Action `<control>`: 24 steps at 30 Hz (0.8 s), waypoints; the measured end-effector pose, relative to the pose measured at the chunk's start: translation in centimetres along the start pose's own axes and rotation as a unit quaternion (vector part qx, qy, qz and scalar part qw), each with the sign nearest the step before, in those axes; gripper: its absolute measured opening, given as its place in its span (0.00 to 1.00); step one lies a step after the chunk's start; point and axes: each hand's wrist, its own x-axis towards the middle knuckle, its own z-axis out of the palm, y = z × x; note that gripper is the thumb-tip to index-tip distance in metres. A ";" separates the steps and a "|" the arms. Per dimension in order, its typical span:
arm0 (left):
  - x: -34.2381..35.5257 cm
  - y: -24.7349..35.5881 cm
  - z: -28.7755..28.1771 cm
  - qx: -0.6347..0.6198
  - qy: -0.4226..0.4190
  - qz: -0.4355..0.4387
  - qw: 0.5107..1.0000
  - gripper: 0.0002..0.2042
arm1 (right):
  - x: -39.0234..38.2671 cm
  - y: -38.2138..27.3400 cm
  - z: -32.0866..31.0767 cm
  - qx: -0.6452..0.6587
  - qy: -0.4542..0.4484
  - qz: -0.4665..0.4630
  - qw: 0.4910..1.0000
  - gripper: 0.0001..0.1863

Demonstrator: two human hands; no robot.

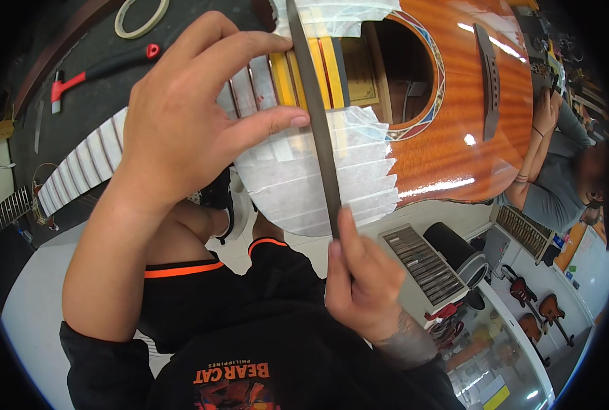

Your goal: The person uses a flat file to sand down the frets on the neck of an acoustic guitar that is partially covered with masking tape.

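Our one right hand (367, 287) grips the near end of one dark file (323, 147) in its fingers (351, 239); our left hand (174, 119) parts thumb and forefinger widely beside it. The file lies over one guitar (463, 99)'s fretboard (328, 72). Beyond, one hammer (106, 72) and one tape ring (135, 34) rest on the desk (92, 109). The file's far tip is cut off

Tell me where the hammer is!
In the head view, the hammer lies at upper left on the dark worktop, below the tape roll and left of the left hand.
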 end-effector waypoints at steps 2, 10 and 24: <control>0.1 -0.1 -0.3 0.008 0.001 0.012 1.000 0.28 | -3.9 0.7 -0.2 -0.016 -0.004 -0.017 1.000 0.31; 0.6 0.2 0.0 -0.005 0.002 0.046 0.999 0.28 | -4.1 0.3 0.2 -0.017 0.020 -0.009 1.000 0.33; 0.4 0.1 0.0 0.007 0.003 0.039 0.999 0.27 | -7.7 0.2 0.0 -0.056 -0.005 -0.007 0.998 0.30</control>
